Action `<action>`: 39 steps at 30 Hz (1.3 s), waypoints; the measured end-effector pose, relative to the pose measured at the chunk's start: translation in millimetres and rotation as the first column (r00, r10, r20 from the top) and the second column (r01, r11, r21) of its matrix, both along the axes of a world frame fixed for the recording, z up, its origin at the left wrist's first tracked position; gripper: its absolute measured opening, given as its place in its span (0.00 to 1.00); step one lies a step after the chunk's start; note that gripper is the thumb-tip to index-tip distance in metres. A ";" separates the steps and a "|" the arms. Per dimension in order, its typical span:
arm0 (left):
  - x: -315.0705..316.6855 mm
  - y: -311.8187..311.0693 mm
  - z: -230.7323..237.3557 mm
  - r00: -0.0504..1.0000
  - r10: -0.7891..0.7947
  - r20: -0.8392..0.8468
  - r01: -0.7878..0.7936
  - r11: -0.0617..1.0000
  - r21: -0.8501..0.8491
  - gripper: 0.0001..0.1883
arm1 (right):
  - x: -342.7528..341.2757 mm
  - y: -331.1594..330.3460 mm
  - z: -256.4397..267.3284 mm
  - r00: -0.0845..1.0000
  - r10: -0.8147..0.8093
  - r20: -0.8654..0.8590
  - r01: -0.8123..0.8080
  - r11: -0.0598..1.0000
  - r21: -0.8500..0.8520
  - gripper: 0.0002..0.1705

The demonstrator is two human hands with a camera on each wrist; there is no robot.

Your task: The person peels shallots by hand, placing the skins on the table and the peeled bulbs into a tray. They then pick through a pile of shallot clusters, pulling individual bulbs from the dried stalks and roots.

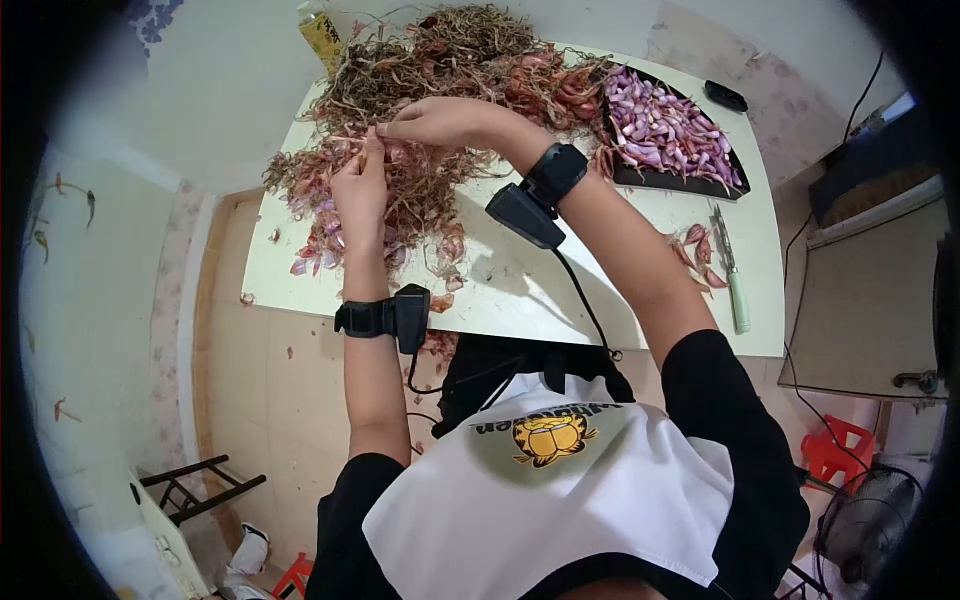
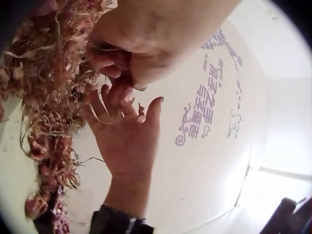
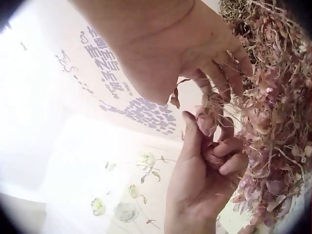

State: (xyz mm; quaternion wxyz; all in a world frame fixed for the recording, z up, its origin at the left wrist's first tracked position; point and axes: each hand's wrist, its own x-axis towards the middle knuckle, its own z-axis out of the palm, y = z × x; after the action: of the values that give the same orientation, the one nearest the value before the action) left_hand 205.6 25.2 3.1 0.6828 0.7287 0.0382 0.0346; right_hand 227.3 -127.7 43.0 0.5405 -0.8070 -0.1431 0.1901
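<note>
My left hand (image 1: 362, 190) grips a pinkish shallot (image 3: 205, 121) with stringy roots at its end, held up over the heap of peelings. Under the curled fingers of that hand, in the right wrist view, sits another reddish shallot (image 3: 213, 158). Facing it, my right hand (image 1: 440, 122) has its fingers loosely spread at the rooty end of the held shallot, thumb apart, as the left wrist view shows. A dry brown scrap of skin (image 3: 175, 100) hangs near the right thumb. Below both hands lie loose papery skins and roots (image 1: 400, 200).
A black tray (image 1: 680, 186) full of peeled purple shallots stands at the back right. A green-handled knife (image 1: 738, 290) lies beside a few reddish shallots (image 1: 700, 255). Dried stalks (image 1: 460, 40), a yellow bottle (image 1: 320, 38) and a black object (image 1: 726, 96) are along the back.
</note>
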 end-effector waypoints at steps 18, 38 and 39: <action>-13.2 -5.8 8.4 0.999 -0.042 0.034 0.047 0.988 -0.148 0.14 | -34.3 28.6 -26.9 0.855 -0.484 0.188 0.394 0.841 0.371 0.17; -23.1 10.8 26.2 0.978 -0.196 -0.071 0.208 0.893 0.398 0.18 | -31.1 20.2 -26.7 0.797 -0.525 -0.298 0.579 0.524 0.625 0.23; -28.0 5.5 30.2 0.979 -0.190 -0.070 0.202 0.894 0.401 0.18 | -28.8 22.5 -30.7 0.836 -0.522 -0.170 0.509 0.622 0.595 0.23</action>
State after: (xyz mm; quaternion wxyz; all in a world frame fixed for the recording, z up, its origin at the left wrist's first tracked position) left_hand 177.6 30.7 33.3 0.5160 0.8551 -0.0337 -0.0376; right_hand 198.5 -105.2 12.4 0.8040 -0.5924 0.0347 -0.0382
